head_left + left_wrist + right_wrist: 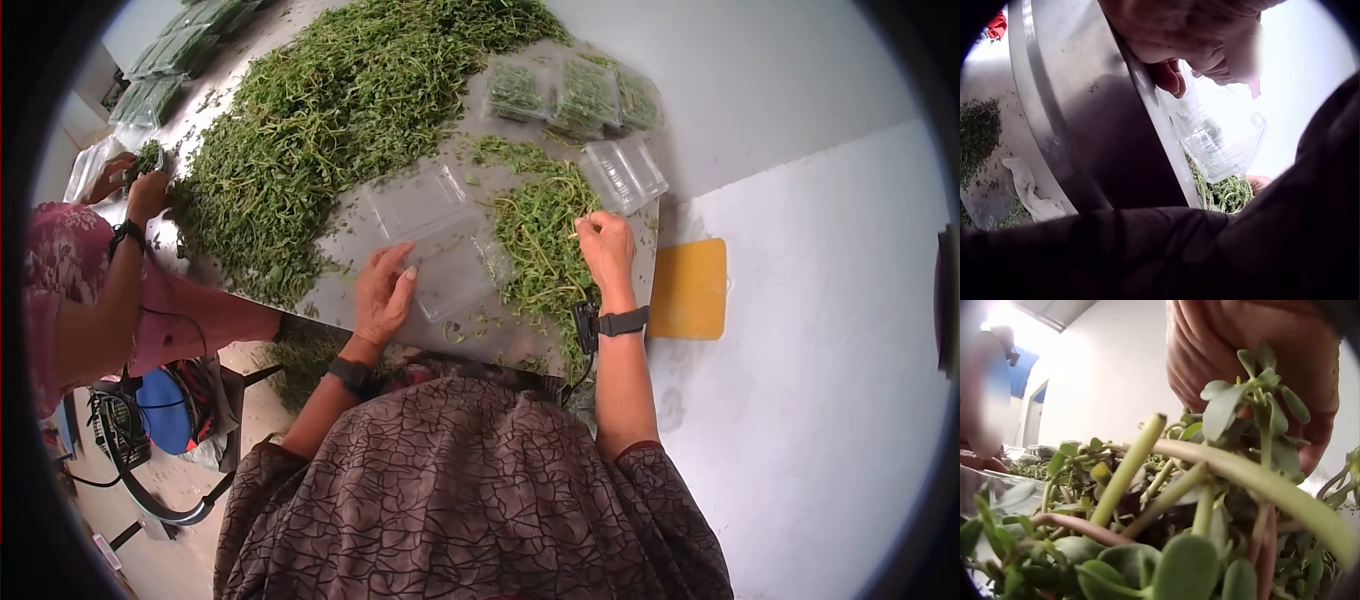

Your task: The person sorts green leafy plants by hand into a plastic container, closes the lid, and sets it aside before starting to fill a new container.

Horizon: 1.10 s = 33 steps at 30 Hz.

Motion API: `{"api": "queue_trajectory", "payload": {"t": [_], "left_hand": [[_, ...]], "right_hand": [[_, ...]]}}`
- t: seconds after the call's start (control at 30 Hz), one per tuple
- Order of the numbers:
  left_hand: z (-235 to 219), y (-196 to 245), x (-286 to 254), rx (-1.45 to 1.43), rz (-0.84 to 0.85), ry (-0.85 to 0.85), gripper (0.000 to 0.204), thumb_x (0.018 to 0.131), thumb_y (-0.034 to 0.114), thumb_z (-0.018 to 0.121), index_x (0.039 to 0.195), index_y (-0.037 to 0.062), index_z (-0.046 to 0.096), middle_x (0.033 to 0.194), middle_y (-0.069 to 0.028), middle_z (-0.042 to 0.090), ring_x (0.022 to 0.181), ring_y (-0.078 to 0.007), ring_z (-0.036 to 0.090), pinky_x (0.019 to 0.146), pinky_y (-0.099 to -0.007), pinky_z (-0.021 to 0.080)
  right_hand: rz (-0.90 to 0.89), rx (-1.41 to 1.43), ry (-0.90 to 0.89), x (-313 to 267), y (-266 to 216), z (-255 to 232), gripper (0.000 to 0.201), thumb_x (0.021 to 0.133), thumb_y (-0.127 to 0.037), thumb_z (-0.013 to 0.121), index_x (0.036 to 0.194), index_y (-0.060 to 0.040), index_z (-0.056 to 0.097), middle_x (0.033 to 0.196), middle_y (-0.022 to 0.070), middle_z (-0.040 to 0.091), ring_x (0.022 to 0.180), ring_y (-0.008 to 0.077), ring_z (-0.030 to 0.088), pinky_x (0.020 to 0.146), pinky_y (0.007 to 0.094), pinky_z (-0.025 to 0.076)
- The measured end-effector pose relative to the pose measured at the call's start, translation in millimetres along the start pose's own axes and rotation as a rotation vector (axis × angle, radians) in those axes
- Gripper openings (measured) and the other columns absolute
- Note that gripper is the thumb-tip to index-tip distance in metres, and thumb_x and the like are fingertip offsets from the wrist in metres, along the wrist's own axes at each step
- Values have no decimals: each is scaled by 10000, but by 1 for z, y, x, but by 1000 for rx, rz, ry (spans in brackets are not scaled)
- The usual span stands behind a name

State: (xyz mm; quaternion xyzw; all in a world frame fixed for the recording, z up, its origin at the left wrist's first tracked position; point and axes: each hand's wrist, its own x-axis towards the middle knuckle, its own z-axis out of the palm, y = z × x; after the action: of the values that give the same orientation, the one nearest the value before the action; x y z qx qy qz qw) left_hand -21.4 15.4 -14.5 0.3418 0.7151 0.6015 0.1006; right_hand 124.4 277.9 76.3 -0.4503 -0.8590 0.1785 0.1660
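Observation:
In the head view, my left hand (383,302) rests at the left edge of an open clear plastic clamshell box (445,275), fingers relaxed. The box lies flat on the metal table (335,262) with both halves spread. To its right is a small heap of purslane (540,225), green with fleshy leaves and pale or reddish stems. Over that heap's right side, my right hand (608,255) has its fingers curled, with thumb and forefinger pinching a stem. In the right wrist view, leaves (1222,409) partly hide these fingertips.
A large purslane pile (330,120) covers the table's far left. Filled boxes (585,92) stand at the back right, near another clear box (625,175). A yellow board (690,288) is beyond the right edge. At the left, another person's hands (148,195) hold greens.

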Motion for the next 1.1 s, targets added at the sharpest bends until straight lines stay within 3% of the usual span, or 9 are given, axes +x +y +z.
{"api": "queue_trajectory", "payload": {"t": [0.1, 0.17, 0.2, 0.3, 0.33, 0.47, 0.6, 0.87, 1.1], "left_hand": [[0, 2, 1, 11, 26, 6, 343, 830, 167, 566, 1154, 53, 574, 956, -124, 551, 669, -170, 529, 666, -289, 444], [0, 3, 1, 15, 41, 13, 344, 833, 163, 561, 1158, 50, 570, 952, -119, 550, 664, -167, 524, 662, -288, 443], [0, 3, 0, -18, 21, 16, 345, 834, 162, 558, 1159, 47, 568, 952, -116, 547, 672, -165, 519, 669, -287, 440], [2, 3, 0, -65, -6, 12, 344, 838, 160, 553, 1161, 40, 564, 953, -111, 541, 692, -161, 506, 688, -284, 435], [2, 2, 0, -72, -20, 10, 344, 840, 158, 550, 1162, 37, 563, 956, -110, 538, 705, -159, 500, 698, -282, 432], [2, 5, 0, -64, -19, 12, 347, 841, 158, 548, 1165, 34, 560, 970, -114, 540, 723, -161, 494, 719, -277, 429], [2, 3, -1, -55, -18, 12, 349, 840, 161, 548, 1166, 37, 559, 976, -122, 545, 734, -169, 510, 730, -277, 435], [4, -7, -3, 4, -22, 4, 357, 840, 159, 550, 1177, 43, 553, 958, -114, 559, 732, -184, 522, 731, -287, 443], [4, -1, -3, -68, -54, -38, 320, 905, 106, 496, 1215, 33, 524, 998, -66, 528, 676, -94, 494, 631, -231, 435]], "right_hand": [[64, 136, -51, 2, 1, -4, 288, 775, -203, 662, 657, 39, 559, 656, 155, 570, 582, 262, 496, 590, 393, 400], [-36, 336, 64, 4, 6, -10, 284, 770, -165, 663, 627, 46, 536, 549, 88, 480, 513, 177, 410, 534, 357, 367], [29, 397, 30, 4, 1, -18, 208, 788, -130, 656, 685, 42, 601, 566, 16, 465, 530, 97, 382, 504, 295, 336], [78, 661, 86, -4, -11, -41, 166, 816, -109, 644, 771, 51, 652, 602, -34, 454, 541, 50, 351, 490, 237, 294], [0, 714, 107, -2, -5, -43, 156, 845, -92, 629, 874, 55, 673, 668, -30, 540, 567, 38, 424, 506, 198, 349], [-47, 828, 224, -12, -13, -61, 167, 885, -111, 589, 939, 33, 655, 971, 110, 654, 724, 89, 581, 651, 217, 481], [-56, 1066, 248, -22, -10, -67, 169, 885, -87, 588, 967, 43, 660, 846, 79, 664, 666, 93, 594, 618, 211, 501], [19, 877, 126, -66, 38, -80, 134, 878, -69, 582, 895, 46, 649, 857, 100, 669, 676, 93, 608, 585, 212, 496], [266, 761, 197, -130, 93, -78, 121, 872, -55, 567, 841, 35, 642, 805, 71, 655, 615, 65, 557, 557, 192, 457]]}}
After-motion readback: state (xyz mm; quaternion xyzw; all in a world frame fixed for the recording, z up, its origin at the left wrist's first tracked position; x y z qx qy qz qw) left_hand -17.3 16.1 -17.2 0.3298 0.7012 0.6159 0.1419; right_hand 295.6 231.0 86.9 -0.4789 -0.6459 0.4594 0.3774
